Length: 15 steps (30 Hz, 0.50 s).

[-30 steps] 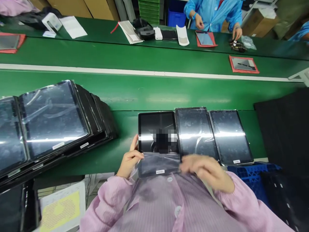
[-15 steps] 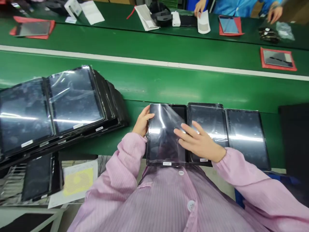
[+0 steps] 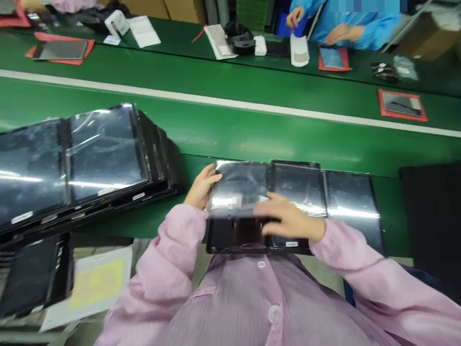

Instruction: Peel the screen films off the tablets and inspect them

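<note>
Green table [image 3: 230, 139] lay under the tablet [image 3: 225, 235]. The left hand [image 3: 200, 186] held its left edge; the right hand [image 3: 288, 216] was blurry, so I couldn't tell if it pinched the clear film [image 3: 241, 182]. Moving that film seemed the step; the next move needed a steady tablet.

The left hand [image 3: 202, 186] holds the left edge of a tablet [image 3: 222, 236], its upper part under clear film [image 3: 243, 179], its lower part dark. The right hand [image 3: 288, 217] (blurred, its grip unreadable) is over the right edge. Two more tablets [image 3: 297, 185] lie alongside to the right; stacked tablets [image 3: 104, 158] stand left on the green table [image 3: 230, 134]. Opposite sits blue-sleeved co-worker [image 3: 374, 31].
</note>
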Each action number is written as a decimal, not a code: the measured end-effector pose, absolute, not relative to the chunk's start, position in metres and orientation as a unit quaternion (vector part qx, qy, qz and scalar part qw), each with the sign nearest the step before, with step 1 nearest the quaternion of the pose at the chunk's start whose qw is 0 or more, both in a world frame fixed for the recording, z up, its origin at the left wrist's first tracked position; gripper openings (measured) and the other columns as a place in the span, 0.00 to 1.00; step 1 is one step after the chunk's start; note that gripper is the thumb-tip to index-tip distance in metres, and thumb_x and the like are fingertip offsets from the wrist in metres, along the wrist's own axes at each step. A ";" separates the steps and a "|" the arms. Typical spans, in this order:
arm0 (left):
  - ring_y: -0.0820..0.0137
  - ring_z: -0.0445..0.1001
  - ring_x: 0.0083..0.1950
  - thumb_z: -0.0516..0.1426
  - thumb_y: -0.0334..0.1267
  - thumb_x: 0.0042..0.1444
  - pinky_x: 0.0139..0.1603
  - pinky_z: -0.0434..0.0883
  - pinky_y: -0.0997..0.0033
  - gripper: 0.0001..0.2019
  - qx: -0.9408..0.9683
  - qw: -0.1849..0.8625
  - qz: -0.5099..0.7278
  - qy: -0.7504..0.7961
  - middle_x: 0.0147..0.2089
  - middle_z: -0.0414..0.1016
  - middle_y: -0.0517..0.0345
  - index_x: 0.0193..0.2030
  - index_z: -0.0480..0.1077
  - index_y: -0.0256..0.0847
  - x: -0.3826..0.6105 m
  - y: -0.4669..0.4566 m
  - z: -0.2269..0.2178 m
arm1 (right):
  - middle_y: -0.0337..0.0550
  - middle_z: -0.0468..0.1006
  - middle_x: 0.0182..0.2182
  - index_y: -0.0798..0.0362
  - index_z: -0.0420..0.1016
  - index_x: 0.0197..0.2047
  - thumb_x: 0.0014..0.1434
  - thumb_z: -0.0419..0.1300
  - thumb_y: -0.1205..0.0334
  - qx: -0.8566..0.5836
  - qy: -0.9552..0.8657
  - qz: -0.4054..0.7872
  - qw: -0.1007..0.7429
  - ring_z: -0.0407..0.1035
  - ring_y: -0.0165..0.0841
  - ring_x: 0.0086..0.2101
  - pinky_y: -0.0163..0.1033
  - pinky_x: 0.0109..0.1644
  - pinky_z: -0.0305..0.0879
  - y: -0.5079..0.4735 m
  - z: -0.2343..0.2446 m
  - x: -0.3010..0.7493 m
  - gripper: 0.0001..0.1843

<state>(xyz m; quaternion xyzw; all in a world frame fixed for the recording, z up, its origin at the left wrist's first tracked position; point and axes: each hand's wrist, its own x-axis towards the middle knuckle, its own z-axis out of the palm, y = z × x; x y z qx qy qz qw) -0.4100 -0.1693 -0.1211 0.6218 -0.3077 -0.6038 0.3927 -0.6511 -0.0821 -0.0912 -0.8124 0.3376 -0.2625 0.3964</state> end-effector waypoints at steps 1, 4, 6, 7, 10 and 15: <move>0.54 0.65 0.58 0.62 0.36 0.37 0.60 0.61 0.55 0.34 0.655 0.380 -0.554 -0.346 0.57 0.66 0.45 0.55 0.63 0.38 -0.410 -0.168 -0.117 | 0.45 0.79 0.41 0.54 0.74 0.44 0.60 0.57 0.52 -0.843 0.282 -0.228 0.397 0.71 0.37 0.47 0.52 0.61 0.56 -0.069 -0.090 -0.658 0.16; 0.48 0.50 0.68 0.63 0.39 0.39 0.67 0.44 0.47 0.32 0.694 0.350 -0.326 -0.538 0.63 0.60 0.44 0.55 0.65 0.41 -0.418 -0.155 -0.101 | 0.42 0.80 0.37 0.52 0.74 0.44 0.64 0.51 0.57 -0.852 0.300 -0.223 0.367 0.73 0.32 0.42 0.45 0.58 0.62 -0.062 -0.093 -0.695 0.13; 0.48 0.48 0.68 0.63 0.41 0.41 0.68 0.39 0.45 0.24 0.609 0.323 -0.258 -0.677 0.62 0.64 0.48 0.49 0.71 0.44 -0.435 -0.136 -0.091 | 0.43 0.79 0.39 0.51 0.75 0.43 0.64 0.50 0.62 -0.812 0.449 -0.263 0.264 0.72 0.34 0.42 0.46 0.52 0.67 -0.085 -0.097 -0.730 0.13; 0.49 0.51 0.68 0.61 0.41 0.43 0.68 0.40 0.45 0.19 0.546 0.295 -0.267 -0.737 0.59 0.67 0.50 0.45 0.73 0.46 -0.447 -0.125 -0.088 | 0.46 0.78 0.41 0.52 0.75 0.44 0.63 0.51 0.64 -0.779 0.531 -0.267 0.198 0.71 0.37 0.45 0.49 0.52 0.67 -0.100 -0.101 -0.747 0.12; 0.54 0.63 0.62 0.56 0.37 0.50 0.68 0.41 0.45 0.13 0.388 0.149 -0.364 -0.834 0.53 0.74 0.54 0.43 0.76 0.50 -0.485 -0.091 -0.089 | 0.51 0.76 0.46 0.54 0.76 0.45 0.56 0.58 0.66 -0.720 0.645 -0.219 0.136 0.68 0.45 0.48 0.56 0.52 0.65 -0.147 -0.115 -0.784 0.12; 0.58 0.75 0.50 0.54 0.37 0.53 0.69 0.43 0.49 0.14 0.438 0.165 -0.428 -0.774 0.46 0.78 0.56 0.45 0.75 0.50 -0.513 -0.067 -0.112 | 0.45 0.78 0.43 0.51 0.77 0.32 0.55 0.59 0.69 -0.727 0.627 -0.228 0.162 0.69 0.40 0.47 0.52 0.53 0.66 -0.169 -0.135 -0.786 0.06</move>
